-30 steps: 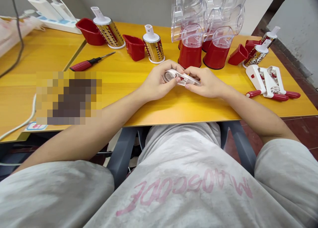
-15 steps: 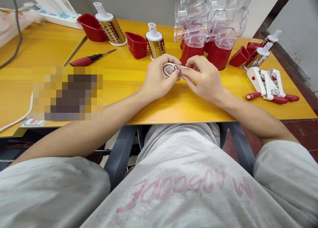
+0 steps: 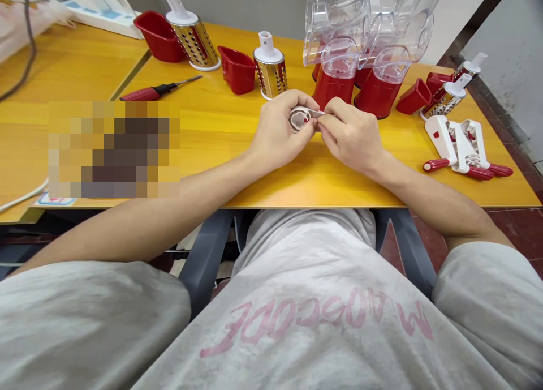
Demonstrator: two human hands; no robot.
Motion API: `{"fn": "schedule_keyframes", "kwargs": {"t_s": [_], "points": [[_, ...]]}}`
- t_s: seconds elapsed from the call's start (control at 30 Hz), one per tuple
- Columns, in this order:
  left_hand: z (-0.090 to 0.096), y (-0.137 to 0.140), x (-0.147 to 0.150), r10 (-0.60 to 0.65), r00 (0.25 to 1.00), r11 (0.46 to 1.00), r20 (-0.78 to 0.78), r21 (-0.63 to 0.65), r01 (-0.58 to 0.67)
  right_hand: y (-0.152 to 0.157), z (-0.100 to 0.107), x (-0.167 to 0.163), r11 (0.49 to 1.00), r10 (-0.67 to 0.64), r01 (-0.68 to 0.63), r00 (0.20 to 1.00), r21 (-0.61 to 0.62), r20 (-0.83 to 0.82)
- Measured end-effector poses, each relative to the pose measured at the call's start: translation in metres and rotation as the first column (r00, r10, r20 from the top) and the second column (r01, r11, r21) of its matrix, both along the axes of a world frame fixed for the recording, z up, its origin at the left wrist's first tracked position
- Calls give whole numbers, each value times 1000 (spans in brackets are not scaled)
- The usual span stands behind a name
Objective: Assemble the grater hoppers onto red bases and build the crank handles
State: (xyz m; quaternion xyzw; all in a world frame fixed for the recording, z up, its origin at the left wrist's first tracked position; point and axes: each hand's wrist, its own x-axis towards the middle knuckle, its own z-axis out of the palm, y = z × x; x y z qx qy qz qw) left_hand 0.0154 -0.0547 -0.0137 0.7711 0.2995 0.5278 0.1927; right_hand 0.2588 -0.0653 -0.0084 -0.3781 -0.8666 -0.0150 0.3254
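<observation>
My left hand (image 3: 282, 127) is closed around a small white plastic part with a round ring end (image 3: 299, 119), thumb in front and fingers behind. A narrow arm runs from the ring toward my right hand (image 3: 354, 132), whose thumb and fingertips pinch its far end. Both hands are just above the table, close together in the middle. My fingers cover much of the part, so its full shape is hidden. Behind them stand a perforated grater drum (image 3: 271, 72) with a white stem and red grater bases (image 3: 336, 87) topped by clear plastic housings (image 3: 335, 22).
Several white crank handles with red grips (image 3: 460, 146) lie at the right. Red pushers (image 3: 237, 70) and another grater drum (image 3: 195, 42) line the back. A red-black screwdriver (image 3: 156, 90) lies left, behind a blurred patch. Table front edge (image 3: 309, 206) is near my shirt.
The view has shifted slightly, and both hands with the white part appear a little farther right. The right fingers are more curled and closer to the left thumb.
</observation>
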Motion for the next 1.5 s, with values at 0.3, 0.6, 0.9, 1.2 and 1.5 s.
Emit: {"fn": "schedule_keyframes", "kwargs": {"t_s": [0.3, 0.6, 0.9, 1.2, 1.5], "points": [[-8, 7, 2, -29, 997, 990, 71, -139, 39, 1, -1, 2, 1000, 13, -13, 1000, -27, 5], [-23, 27, 3, -100, 970, 958, 220, -242, 154, 11, 6, 8, 997, 64, -65, 997, -32, -36], [-18, 31, -18, -229, 914, 818, 336, -443, 368, 29, 20, 54, 971, 198, -211, 973, -116, -115], [7, 7, -19, -335, 883, 761, 328, -458, 459, 30, 13, 57, 970, 176, -195, 975, -144, -134], [20, -8, -15, -349, 878, 784, 327, -411, 465, 37, 2, 54, 954, 237, -268, 948, -133, -210]]}}
